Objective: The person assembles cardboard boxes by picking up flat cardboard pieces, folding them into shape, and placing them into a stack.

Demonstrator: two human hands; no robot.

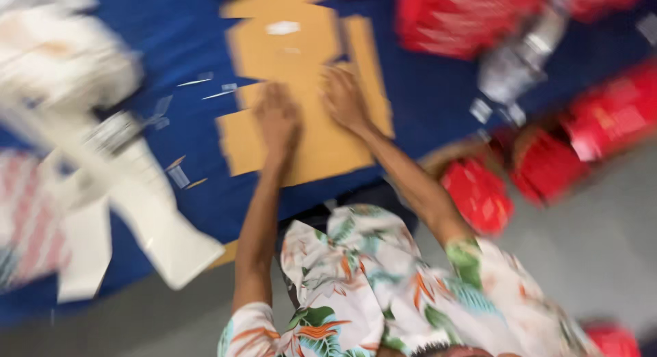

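Motion blur is smearing the whole view, so no edge is reading sharply. The left hand (276, 119) and right hand (342, 97) are lying on the flat brown cardboard (301, 56), but their fingers are blurring together, and whether they are pressing or gripping cannot be told. The cardboard's far end is running off the top edge. At the far right, the red packages (602, 117) and a clear plastic bottle (520, 56) are dissolving into streaks. At the left, white shapes (137, 193) are staying unidentifiable.

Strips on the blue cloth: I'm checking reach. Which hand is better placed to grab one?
Likely left: the left hand rests on the cardboard nearest the strips; the right hand lies farther over.
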